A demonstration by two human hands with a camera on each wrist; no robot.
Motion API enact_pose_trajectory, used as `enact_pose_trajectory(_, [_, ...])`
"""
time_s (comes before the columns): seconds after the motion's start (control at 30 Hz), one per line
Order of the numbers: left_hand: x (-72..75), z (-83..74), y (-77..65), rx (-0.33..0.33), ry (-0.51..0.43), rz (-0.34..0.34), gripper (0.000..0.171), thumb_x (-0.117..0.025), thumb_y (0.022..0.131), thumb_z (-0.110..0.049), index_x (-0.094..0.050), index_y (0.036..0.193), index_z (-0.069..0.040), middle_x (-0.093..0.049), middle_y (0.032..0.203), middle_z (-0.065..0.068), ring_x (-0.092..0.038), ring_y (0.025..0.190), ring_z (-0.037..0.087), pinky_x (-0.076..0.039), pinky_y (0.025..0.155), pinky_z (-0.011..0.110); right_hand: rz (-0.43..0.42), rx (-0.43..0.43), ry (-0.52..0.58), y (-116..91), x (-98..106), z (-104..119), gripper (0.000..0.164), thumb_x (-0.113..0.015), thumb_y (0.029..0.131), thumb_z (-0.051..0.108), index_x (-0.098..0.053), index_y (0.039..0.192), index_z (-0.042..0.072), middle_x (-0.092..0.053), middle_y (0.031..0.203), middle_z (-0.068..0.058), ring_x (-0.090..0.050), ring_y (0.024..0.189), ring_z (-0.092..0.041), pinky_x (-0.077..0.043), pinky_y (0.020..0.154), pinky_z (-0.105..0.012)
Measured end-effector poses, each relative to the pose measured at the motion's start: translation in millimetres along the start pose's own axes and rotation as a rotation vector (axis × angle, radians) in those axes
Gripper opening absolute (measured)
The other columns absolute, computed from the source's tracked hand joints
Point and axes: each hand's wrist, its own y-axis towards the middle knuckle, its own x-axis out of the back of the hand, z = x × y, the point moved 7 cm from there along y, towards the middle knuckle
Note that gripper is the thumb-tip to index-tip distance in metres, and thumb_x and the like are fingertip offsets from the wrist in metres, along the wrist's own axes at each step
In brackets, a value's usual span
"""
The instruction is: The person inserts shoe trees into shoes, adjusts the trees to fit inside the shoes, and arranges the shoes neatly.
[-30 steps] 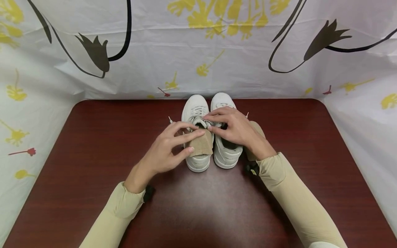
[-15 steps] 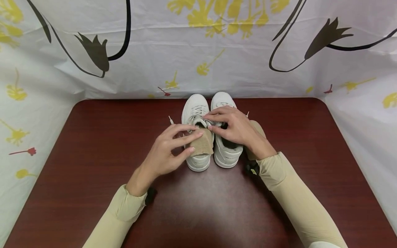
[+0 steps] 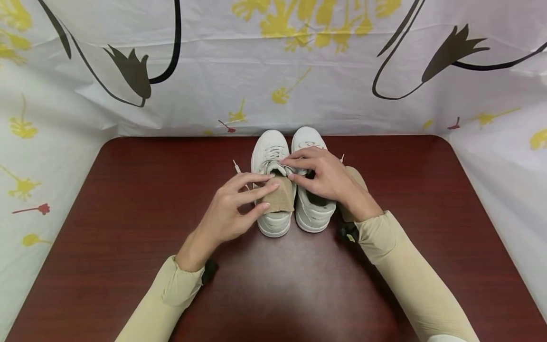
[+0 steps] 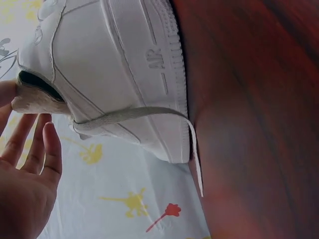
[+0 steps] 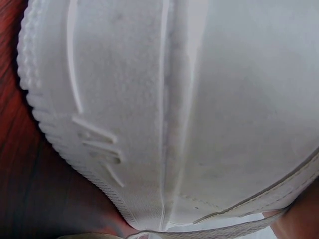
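Two shoes [image 3: 315,218] stand side by side on the table [image 3: 273,289], toes toward the curtain [image 3: 213,71]. One tan pad [image 3: 280,197] sits at the opening of the left shoe [image 3: 270,142]; another pad [image 3: 357,178] lies just right of the right shoe [image 3: 306,135], partly behind the right wrist. The left hand [image 3: 228,204] has thumb and fingers spread apart, tips on the first pad. The right hand [image 3: 326,175] reaches over the right shoe, fingertips at the left shoe's tongue; whether they pinch it is hard to tell.
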Motion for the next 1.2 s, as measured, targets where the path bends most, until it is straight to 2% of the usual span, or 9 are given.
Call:
enact_pose_trajectory(0.13, [-2.0, 2.7, -0.5, 0.002, 0.011, -0.001, 0.038, -0.074, 0.088, -0.013, -0.07, 0.126, -0.011, -0.064, 0.129, 0.007, -0.057, 0.12, 0.021, -0.049, 0.086, 0.042, 0.005, -0.006, 0.006, -0.6, -0.3, 0.6, 0.034, -0.07, 0.09, 0.024, -0.073, 0.123, 0.018, -0.068, 0.12, -0.002, -0.058, 0.118, -0.023, -0.041, 0.102, -0.043])
enact_pose_trajectory(0.33, [-5.2, 5.8, 1.1, 0.014, 0.021, 0.002, 0.038, -0.073, 0.089, -0.014, -0.07, 0.127, -0.012, -0.063, 0.131, 0.006, -0.057, 0.121, 0.021, -0.047, 0.095, 0.039, 0.004, -0.027, 0.008, -2.6, 2.4, -0.7, 0.035, -0.071, 0.09, 0.023, -0.072, 0.125, 0.018, -0.068, 0.123, -0.002, -0.057, 0.121, -0.024, -0.041, 0.103, -0.043])
enact_pose_trajectory(0.63, [-2.8, 7.3, 2.9, 0.004, 0.039, 0.001, 0.04, -0.075, 0.088, -0.014, -0.07, 0.127, -0.012, -0.064, 0.129, 0.007, -0.058, 0.12, 0.02, -0.043, 0.104, 0.036, 0.001, -0.006, 0.014, -0.8, 0.1, -1.6, 0.035, -0.071, 0.09, 0.024, -0.072, 0.124, 0.017, -0.069, 0.121, -0.003, -0.059, 0.118, -0.024, -0.042, 0.103, -0.042])
enact_pose_trajectory(1.2, [-2.6, 16.3, 2.7, 0.017, 0.082, 0.001, 0.037, -0.077, 0.086, -0.014, -0.072, 0.123, -0.013, -0.067, 0.127, 0.006, -0.062, 0.113, 0.019, -0.045, 0.097, 0.037, -0.005, 0.002, 0.024, 1.1, -1.4, -0.6, 0.034, -0.071, 0.09, 0.022, -0.073, 0.123, 0.015, -0.071, 0.117, -0.004, -0.061, 0.115, -0.026, -0.043, 0.102, -0.044])
